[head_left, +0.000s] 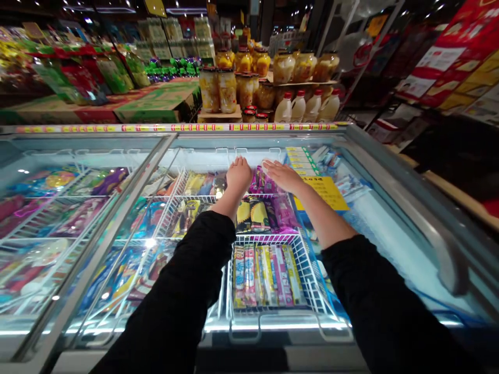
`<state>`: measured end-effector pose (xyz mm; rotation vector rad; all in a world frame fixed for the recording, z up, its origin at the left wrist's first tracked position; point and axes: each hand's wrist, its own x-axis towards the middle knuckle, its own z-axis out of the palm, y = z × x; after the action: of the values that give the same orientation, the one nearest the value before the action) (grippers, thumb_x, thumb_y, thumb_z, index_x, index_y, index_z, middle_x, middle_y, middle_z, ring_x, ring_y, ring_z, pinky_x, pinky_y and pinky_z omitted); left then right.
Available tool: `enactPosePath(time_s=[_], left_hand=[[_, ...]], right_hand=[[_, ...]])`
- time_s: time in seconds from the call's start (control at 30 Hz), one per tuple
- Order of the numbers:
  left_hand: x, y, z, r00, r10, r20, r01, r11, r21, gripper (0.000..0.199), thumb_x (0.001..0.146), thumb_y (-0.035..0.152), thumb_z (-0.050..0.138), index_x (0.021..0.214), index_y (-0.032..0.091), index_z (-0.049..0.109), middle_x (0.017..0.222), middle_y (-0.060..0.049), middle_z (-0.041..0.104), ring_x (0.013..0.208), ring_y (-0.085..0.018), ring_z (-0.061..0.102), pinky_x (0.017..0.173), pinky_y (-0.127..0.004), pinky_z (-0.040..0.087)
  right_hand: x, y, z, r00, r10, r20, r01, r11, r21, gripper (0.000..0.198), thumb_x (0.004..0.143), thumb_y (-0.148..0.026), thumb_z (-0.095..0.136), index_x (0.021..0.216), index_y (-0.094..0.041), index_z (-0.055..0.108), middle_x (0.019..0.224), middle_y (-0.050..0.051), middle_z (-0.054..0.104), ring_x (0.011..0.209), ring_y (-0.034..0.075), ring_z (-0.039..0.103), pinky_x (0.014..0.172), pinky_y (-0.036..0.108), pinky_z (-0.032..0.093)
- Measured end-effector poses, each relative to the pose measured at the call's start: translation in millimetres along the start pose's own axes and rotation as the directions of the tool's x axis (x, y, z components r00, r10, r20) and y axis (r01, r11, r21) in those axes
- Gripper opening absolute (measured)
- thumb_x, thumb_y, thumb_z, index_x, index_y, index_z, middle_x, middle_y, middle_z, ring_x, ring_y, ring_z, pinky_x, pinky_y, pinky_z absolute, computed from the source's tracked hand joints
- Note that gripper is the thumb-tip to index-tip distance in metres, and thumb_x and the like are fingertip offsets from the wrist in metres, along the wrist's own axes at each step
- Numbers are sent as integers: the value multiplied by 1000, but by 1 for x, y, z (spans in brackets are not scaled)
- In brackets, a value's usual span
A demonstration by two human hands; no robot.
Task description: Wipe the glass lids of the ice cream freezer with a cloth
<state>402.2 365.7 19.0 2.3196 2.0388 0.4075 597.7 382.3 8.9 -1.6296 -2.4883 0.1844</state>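
Both my arms reach into a chest freezer of packaged ice creams. My left hand (239, 174) is over the back row of the wire baskets, fingers curled down; whatever they hold is hidden beneath. To its right my right hand (284, 175) lies with fingers stretched out over small purple packets (260, 182), and I cannot tell whether it touches them. Below the hands are black packs with a yellow fruit picture (258, 215) and a larger purple pack (284, 214). Nearer to me, a white wire basket (306, 254) holds several upright-printed ice pop packs (268, 275).
A sliding glass lid's metal frame (113, 228) crosses the freezer on the left. A yellow sign (327, 193) stands right of my right hand, and a curved grey handle (448, 265) runs along the right. Jars (244, 61) and white bottles (303, 106) stand behind the freezer.
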Motion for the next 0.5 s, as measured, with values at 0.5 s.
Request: enactPosePath(time_s=[0.5], left_hand=[[-117,13,-14,999,34,19,-34,999,-6,55,111,23,33,163,5,41,170,-13,42,160,-24,37,134,-39,28]], right_hand=[[-23,0,-2,995,-63,84,62,998,7,65,108,-43,22,171,-29,31,178,-3,24,163,30,27,132,57,27]])
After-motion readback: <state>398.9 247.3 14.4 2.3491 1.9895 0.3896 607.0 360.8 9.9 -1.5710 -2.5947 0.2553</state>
